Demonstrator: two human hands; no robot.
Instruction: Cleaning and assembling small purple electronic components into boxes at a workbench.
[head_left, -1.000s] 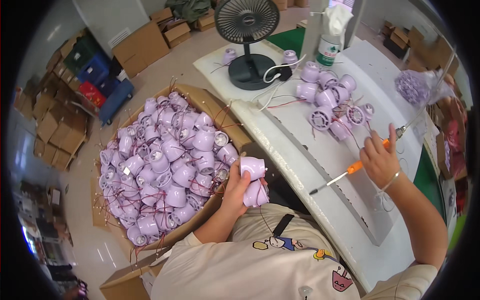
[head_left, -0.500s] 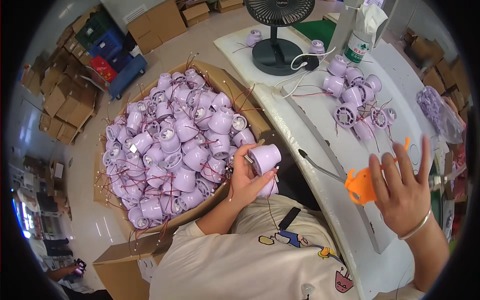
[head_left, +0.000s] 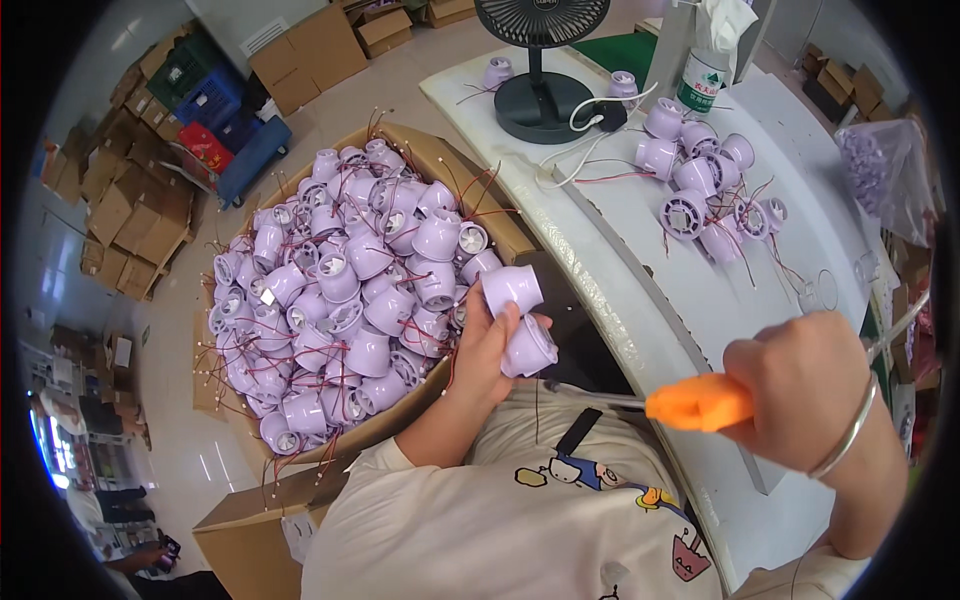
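My left hand is closed around two glossy lilac plastic housings, an upper housing with its wide end to the right and a lower housing tilted beneath it. A thin wire dangles below them. My right hand makes a fist round an orange air blow gun over the table edge. The gun's long thin metal nozzle points left, its dark tip just below the lower housing; whether they touch I cannot tell. Left of my left hand, a cardboard box is heaped with similar housings trailing red and dark wires.
On the white table stand a black fan with a white cable, a bottle with tissue in its top, and a cluster of lilac housings. A clear bag of lilac parts lies at far right. Cartons are stacked at left.
My right hand has closed from spread fingers and swung the blow gun's nozzle left and down toward the held housings. The two housings have turned in my left hand.
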